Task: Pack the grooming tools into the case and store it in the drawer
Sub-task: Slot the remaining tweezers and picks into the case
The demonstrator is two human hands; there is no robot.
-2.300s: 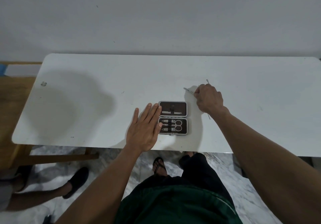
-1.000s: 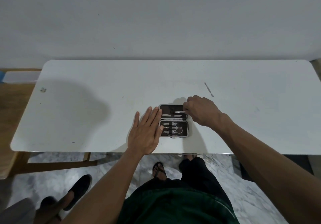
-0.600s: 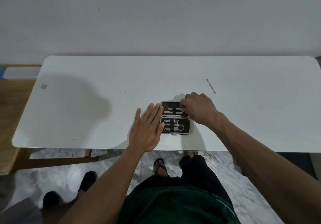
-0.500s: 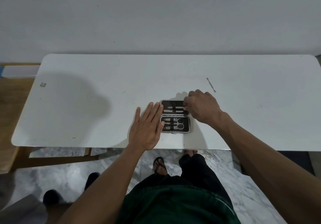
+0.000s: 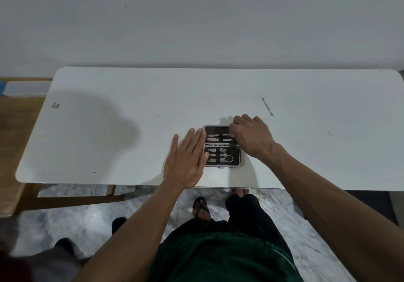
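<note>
**Case open, one tool loose**

We see the case (image 5: 222, 146) lying open and flat near the front edge of the table (image 5: 109, 128), its two halves stacked far and near, each with its long axis running left to right. In the near half the scissors (image 5: 220, 158) lie along that axis, finger loops to the right, points to the left. The far half holds slim tools laid the same way.

Our left hand (image 5: 185, 161) rests flat on the table, fingers spread and straight, fingertips touching the case's left edge; it holds nothing. Our right hand (image 5: 251, 135) is curled over the far half's right end, fingertips bunched together on a thin tool there; we cannot tell how firmly it is pinched.

One loose tool (image 5: 267, 106) lies well apart at the far right, its long axis slanting from far-left to near-right.
</note>
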